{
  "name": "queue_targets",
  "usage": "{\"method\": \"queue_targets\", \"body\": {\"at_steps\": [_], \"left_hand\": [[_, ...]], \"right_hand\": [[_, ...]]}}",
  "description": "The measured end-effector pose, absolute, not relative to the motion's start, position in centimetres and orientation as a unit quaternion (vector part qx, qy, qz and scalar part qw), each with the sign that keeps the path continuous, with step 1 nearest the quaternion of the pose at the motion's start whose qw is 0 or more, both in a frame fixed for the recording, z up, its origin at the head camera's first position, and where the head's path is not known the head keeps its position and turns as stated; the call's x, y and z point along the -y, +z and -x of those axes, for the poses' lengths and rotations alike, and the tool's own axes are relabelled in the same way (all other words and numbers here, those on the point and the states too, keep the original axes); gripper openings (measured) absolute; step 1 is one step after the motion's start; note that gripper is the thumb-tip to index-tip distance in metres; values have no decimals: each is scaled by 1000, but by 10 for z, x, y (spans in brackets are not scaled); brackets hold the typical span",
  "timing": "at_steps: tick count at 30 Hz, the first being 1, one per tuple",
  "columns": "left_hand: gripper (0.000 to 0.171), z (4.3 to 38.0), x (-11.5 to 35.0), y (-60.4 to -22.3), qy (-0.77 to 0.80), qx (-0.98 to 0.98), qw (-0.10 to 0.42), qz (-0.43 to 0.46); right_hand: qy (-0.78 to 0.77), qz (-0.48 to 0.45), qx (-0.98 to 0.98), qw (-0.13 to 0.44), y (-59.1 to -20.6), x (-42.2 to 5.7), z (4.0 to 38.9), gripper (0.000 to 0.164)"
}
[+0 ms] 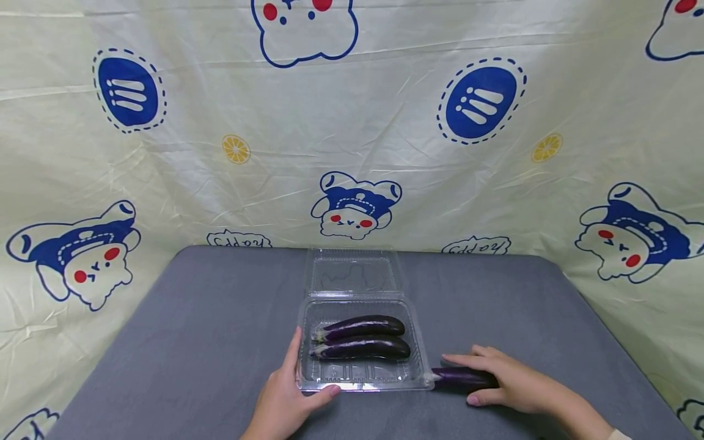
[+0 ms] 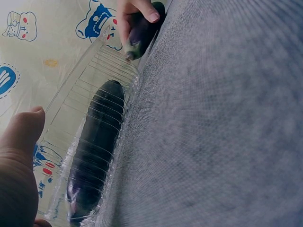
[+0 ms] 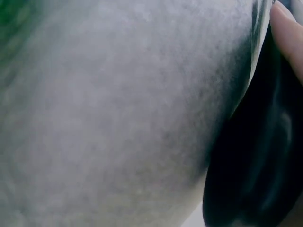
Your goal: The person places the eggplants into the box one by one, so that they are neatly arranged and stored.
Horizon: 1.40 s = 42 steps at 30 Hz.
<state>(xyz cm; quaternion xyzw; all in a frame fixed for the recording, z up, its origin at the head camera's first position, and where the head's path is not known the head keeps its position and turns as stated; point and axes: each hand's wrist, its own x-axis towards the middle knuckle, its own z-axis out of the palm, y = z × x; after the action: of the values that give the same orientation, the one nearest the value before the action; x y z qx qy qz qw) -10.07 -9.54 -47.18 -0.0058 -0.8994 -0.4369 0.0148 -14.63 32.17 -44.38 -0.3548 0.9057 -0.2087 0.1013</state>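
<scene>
A grey tabletop (image 1: 220, 342) carries a clear container (image 1: 374, 374). The left hand (image 1: 283, 391) grips its near left corner; the right hand (image 1: 511, 379) grips one eggplant (image 1: 462, 379) beside the near right corner. Two more eggplants (image 1: 363, 348) lie inside.

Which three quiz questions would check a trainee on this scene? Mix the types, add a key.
1. Count: how many eggplants lie inside the clear container?
2. True or false: the container's lid is closed over its contents.
3. Multiple choice: the third eggplant is held by
A) the left hand
B) the right hand
C) neither hand

Key:
1. Two, side by side.
2. False; the lid stands open on the far side of the base.
3. B; that eggplant is outside the container, its stem end by the near right corner.
</scene>
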Motion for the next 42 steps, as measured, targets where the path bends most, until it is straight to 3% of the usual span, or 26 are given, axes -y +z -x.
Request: {"method": "queue_targets", "body": {"at_steps": [17, 42], "left_hand": [[122, 100, 95, -471, -435, 900, 14, 6], [122, 100, 95, -471, -433, 901, 16, 4]], "right_hand": [[-215, 304, -926, 57, -417, -333, 156, 60], [-217, 338, -916, 23, -388, -234, 183, 56]]}}
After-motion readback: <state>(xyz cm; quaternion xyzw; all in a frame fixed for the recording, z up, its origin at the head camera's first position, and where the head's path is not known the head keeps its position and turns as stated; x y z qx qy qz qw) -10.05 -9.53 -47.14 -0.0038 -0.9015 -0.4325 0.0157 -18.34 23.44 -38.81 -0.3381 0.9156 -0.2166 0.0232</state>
